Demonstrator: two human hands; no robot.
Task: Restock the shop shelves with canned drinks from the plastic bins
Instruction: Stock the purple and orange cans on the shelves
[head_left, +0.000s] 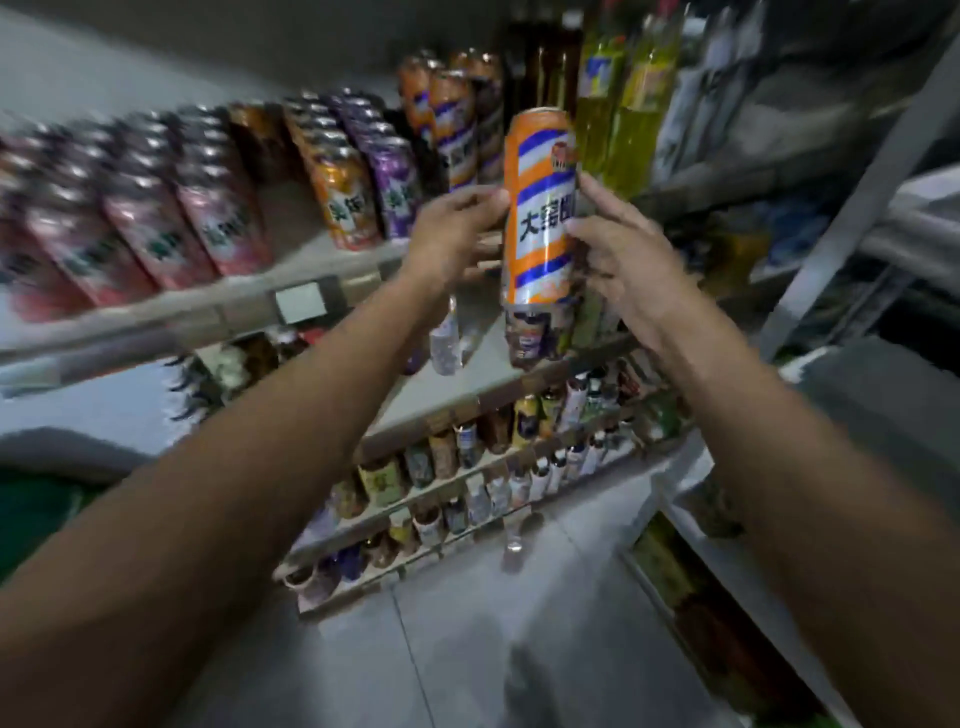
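Up at the top shelf (291, 304), the tall orange can (540, 208) stands nearly upright in the air, its long axis vertical, pinched between the right hand (618, 260) curled round its side and the left hand (457, 228) touching its other edge with its fingertips. Matching orange cans (452, 130) stand just behind and left, so I'd judge it goes back that way, the left hand being nearer the gap.

We see a glossy metal can (540, 208) with orange, white and blue printed stripes, its rim shiny. On the left, shelved cans (208, 218) show bright silvery tops above smooth printed sides. Far right, yellow bottles (623, 104) look like clear, glossy plastic.
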